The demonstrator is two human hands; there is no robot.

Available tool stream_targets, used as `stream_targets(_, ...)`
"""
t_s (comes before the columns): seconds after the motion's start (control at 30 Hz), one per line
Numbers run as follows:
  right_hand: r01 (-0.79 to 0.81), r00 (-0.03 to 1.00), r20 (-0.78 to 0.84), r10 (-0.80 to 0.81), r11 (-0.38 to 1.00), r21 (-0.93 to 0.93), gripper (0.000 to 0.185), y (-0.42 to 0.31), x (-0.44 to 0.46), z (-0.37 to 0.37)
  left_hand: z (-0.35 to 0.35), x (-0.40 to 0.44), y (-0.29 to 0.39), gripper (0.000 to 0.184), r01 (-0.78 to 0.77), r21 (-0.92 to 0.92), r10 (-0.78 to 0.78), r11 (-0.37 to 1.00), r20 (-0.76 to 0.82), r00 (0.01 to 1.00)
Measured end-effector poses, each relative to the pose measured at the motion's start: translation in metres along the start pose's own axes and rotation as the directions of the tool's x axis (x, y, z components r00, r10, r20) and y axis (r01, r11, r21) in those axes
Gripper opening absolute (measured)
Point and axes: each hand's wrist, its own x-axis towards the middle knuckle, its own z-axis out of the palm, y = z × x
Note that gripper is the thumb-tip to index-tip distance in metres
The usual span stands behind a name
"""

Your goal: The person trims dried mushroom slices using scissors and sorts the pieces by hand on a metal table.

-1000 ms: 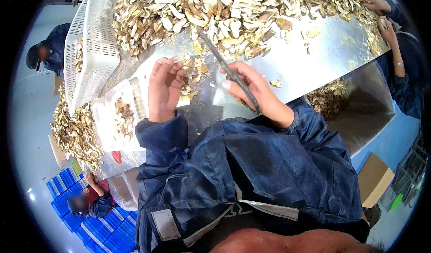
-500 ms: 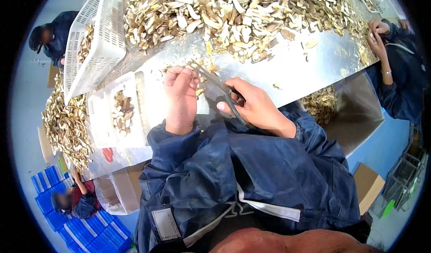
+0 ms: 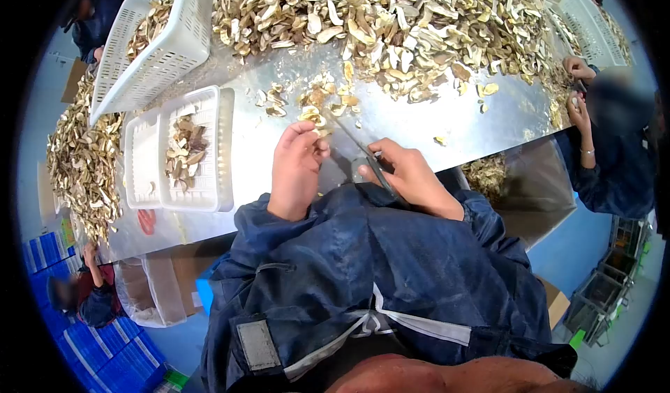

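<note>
My right hand [image 3: 412, 177] is closed around the dark handles of a pair of scissors [image 3: 359, 144], whose narrow blades point up and left toward the other hand. The fingers of my left hand [image 3: 299, 166] are curled into a pinch, with a pale yellowish mushroom slice [image 3: 312, 116] at the tips, partly hidden by them. Just beyond the fingertips, small mushroom pieces [image 3: 317, 94] and crumbs lie on the metal table [image 3: 244, 114]. Farther back a large heap of dried mushroom slices [image 3: 391, 27] spreads across the tabletop.
To the left are a white plastic tray [image 3: 225, 149] with some slices, a tall white perforated basket [image 3: 150, 65] and another mushroom heap [image 3: 80, 163]. Co-workers stand at both sides; one person's hands [image 3: 581, 110] work at the right edge. A lined box [image 3: 534, 184] sits below.
My view has shifted slightly. My left hand has come a little lower and toward the right hand, and the scissor blades now stand clear of its fingers.
</note>
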Motion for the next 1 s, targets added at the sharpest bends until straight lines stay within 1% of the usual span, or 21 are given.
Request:
stream_targets(0.03,-0.034,0.999,-0.004,0.034,0.999,-0.017,0.041,-0.001,-0.001,-0.004,-0.005,-0.002,0.002,0.011,0.043,-0.026,-0.042,0.999,0.007,0.999)
stream_targets(0.07,-0.032,0.998,-0.059,0.030,0.999,-0.041,0.042,0.004,-0.002,-0.007,-0.013,-0.001,0.001,0.017,0.071,-0.025,-0.070,0.997,0.056,0.996)
stream_targets(0.13,-0.038,0.984,-0.175,0.020,0.995,-0.097,0.044,0.014,-0.003,-0.018,-0.012,-0.001,0.003,0.017,0.117,-0.111,-0.110,0.987,0.066,0.992)
stream_targets(0.17,-0.099,0.979,-0.191,0.069,0.983,-0.153,0.045,0.018,-0.006,-0.026,-0.008,-0.001,0.004,0.017,0.141,-0.149,-0.130,0.979,0.076,0.989)
stream_targets(0.2,-0.164,0.970,-0.213,0.120,0.965,-0.205,0.045,0.012,-0.010,-0.038,0.002,0.000,0.006,0.013,0.138,-0.065,-0.136,0.988,0.032,0.990)
stream_targets(0.23,-0.230,0.956,-0.240,0.169,0.939,-0.254,0.046,0.009,-0.014,-0.047,0.004,0.003,0.005,0.012,0.176,0.010,-0.176,0.984,0.095,0.980)
stream_targets(0.27,-0.159,0.955,-0.289,0.067,0.938,-0.308,0.046,0.017,-0.018,-0.050,0.002,0.007,0.005,0.011,0.204,0.087,-0.215,0.975,0.155,0.964)
stream_targets(0.3,-0.164,0.946,-0.323,0.041,0.918,-0.362,0.045,0.020,-0.020,-0.053,0.007,0.011,0.006,0.010,0.222,0.166,-0.255,0.961,0.210,0.944)
stream_targets(0.33,-0.170,0.936,-0.351,0.016,0.895,-0.412,0.044,0.023,-0.020,-0.053,0.017,0.013,0.005,0.006,0.265,0.225,-0.301,0.938,0.147,0.942)
stream_targets(0.37,-0.175,0.927,-0.374,-0.011,0.871,-0.458,0.043,0.025,-0.020,-0.053,0.024,0.016,0.001,0.005,0.295,0.230,-0.338,0.927,0.176,0.925)
stream_targets(0.4,-0.223,0.920,-0.392,0.029,0.859,-0.461,0.040,0.020,-0.017,-0.054,0.030,0.020,-0.002,0.005,0.322,0.235,-0.370,0.917,0.201,0.907)
stream_targets(0.43,-0.206,0.917,-0.398,-0.006,0.849,-0.487,0.040,0.022,-0.012,-0.052,0.036,0.024,-0.005,0.006,0.347,0.242,-0.400,0.906,0.224,0.889)
stream_targets(0.53,-0.133,0.922,-0.370,-0.110,0.810,-0.572,0.038,0.026,0.002,-0.045,0.044,0.039,-0.027,0.014,0.397,0.168,-0.427,0.902,0.228,0.875)
stream_targets(0.57,-0.111,0.947,-0.310,-0.083,0.821,-0.559,0.039,0.023,0.002,-0.044,0.046,0.042,-0.030,0.015,0.415,0.136,-0.436,0.900,0.226,0.871)
stream_targets(0.63,-0.070,0.970,-0.237,-0.059,0.863,-0.500,0.038,0.021,0.000,-0.042,0.046,0.047,-0.027,0.018,0.396,0.069,-0.401,0.916,0.213,0.891)
stream_targets(0.7,-0.058,0.964,-0.252,-0.082,0.861,-0.505,0.036,0.013,-0.003,-0.046,0.043,0.052,-0.023,0.017,0.375,-0.013,-0.363,0.927,0.216,0.906)
stream_targets(0.73,-0.051,0.963,-0.253,-0.093,0.859,-0.509,0.035,0.010,-0.004,-0.046,0.045,0.051,-0.023,0.017,0.387,-0.030,-0.373,0.921,0.208,0.904)
stream_targets(0.83,0.039,0.959,-0.202,-0.198,0.800,-0.598,0.032,0.010,-0.004,-0.034,0.056,0.052,-0.030,0.017,0.468,-0.011,-0.429,0.884,0.382,0.819)
stream_targets(0.87,0.022,0.978,-0.146,-0.150,0.766,-0.643,0.030,0.005,-0.006,-0.034,0.057,0.054,-0.029,0.017,0.464,0.003,-0.429,0.886,0.387,0.816)
stream_targets(0.97,-0.007,0.989,-0.105,-0.103,0.684,-0.730,0.023,-0.009,-0.003,-0.030,0.049,0.059,-0.028,0.018,0.444,0.009,-0.417,0.896,0.364,0.833)
stream_targets(1.0,-0.018,0.992,-0.095,-0.085,0.644,-0.764,0.021,-0.014,-0.001,-0.030,0.042,0.061,-0.031,0.020,0.471,0.013,-0.437,0.882,0.400,0.806)
